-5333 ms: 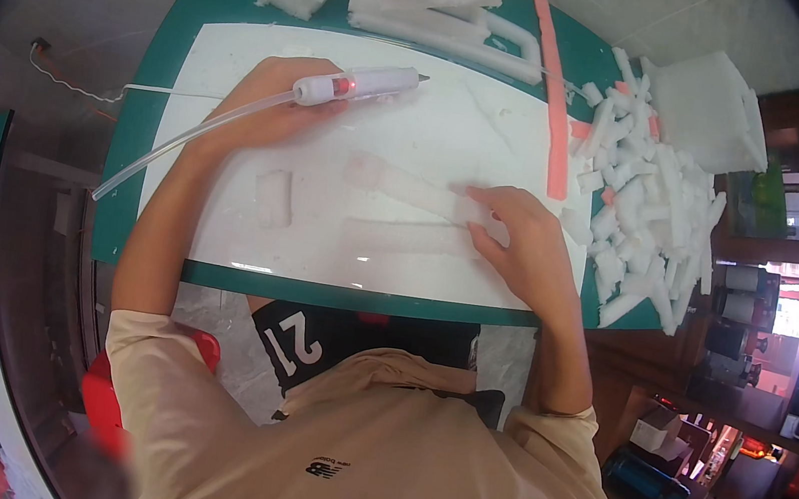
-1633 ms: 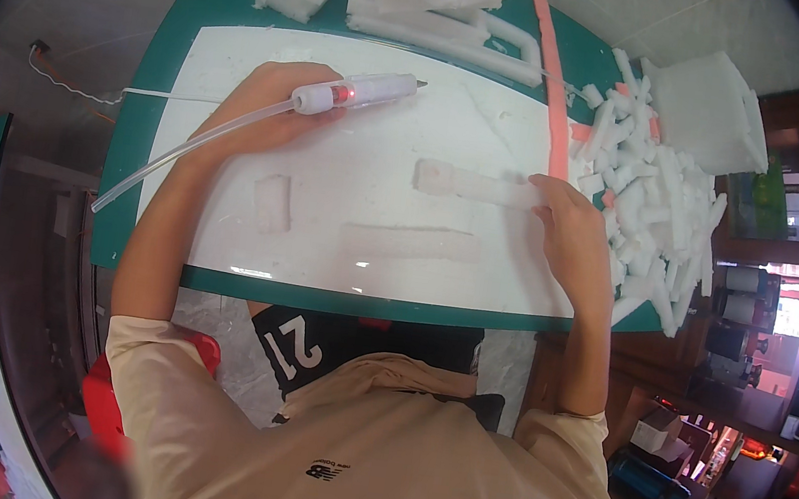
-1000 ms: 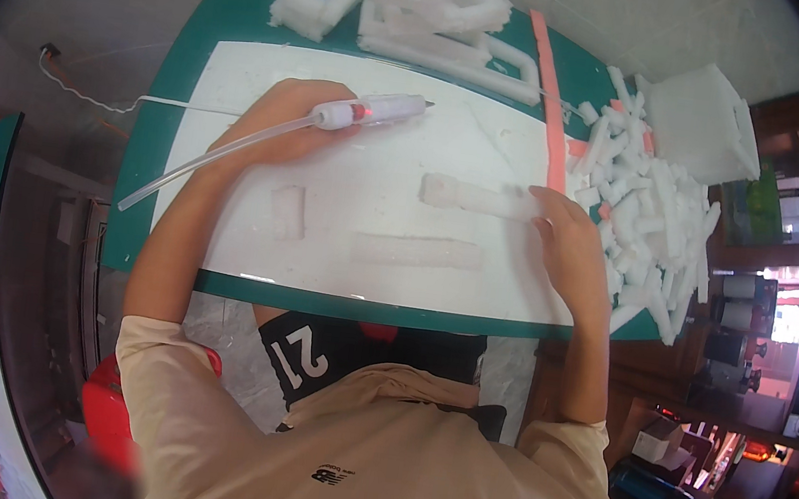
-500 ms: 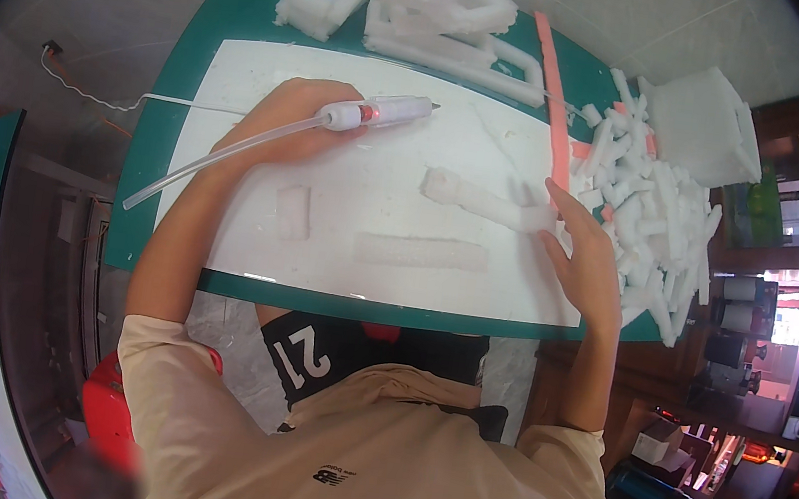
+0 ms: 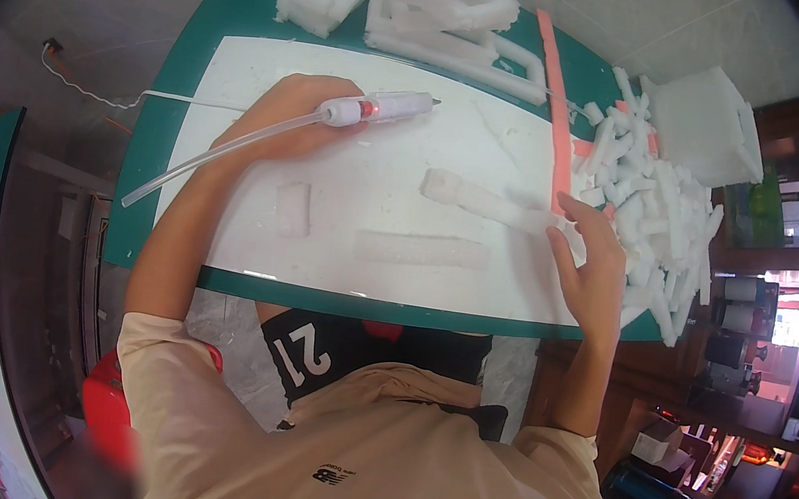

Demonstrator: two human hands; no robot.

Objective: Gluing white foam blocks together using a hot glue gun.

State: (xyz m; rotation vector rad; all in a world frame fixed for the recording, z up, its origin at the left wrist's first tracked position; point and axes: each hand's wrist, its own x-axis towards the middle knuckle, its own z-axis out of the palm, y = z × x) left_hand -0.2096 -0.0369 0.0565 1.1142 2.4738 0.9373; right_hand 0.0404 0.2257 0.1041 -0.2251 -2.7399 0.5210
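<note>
My left hand (image 5: 301, 113) is wrapped round a white glue gun (image 5: 378, 108), whose nozzle points right over the white board. A long clear glue stick (image 5: 219, 160) trails from its back end across my left forearm. My right hand (image 5: 591, 265) is open by the right edge of the board, thumb and fingers apart. Beside its fingertips is the right end of a white foam strip (image 5: 487, 200) lying on the board. Nearer to me lie another white foam strip (image 5: 424, 251) and, to its left, a short foam block (image 5: 293, 209).
The white board (image 5: 317, 264) rests on a green table mat (image 5: 140, 185). Several white foam frames (image 5: 431, 11) are stacked at the back. A long pink strip (image 5: 554, 98) borders a heap of foam offcuts (image 5: 660, 223) on the right. A white cable (image 5: 187, 100) runs in from the left.
My right hand has shifted slightly right, away from the foam strip, which stays in place. My left hand keeps the glue gun in nearly the same spot.
</note>
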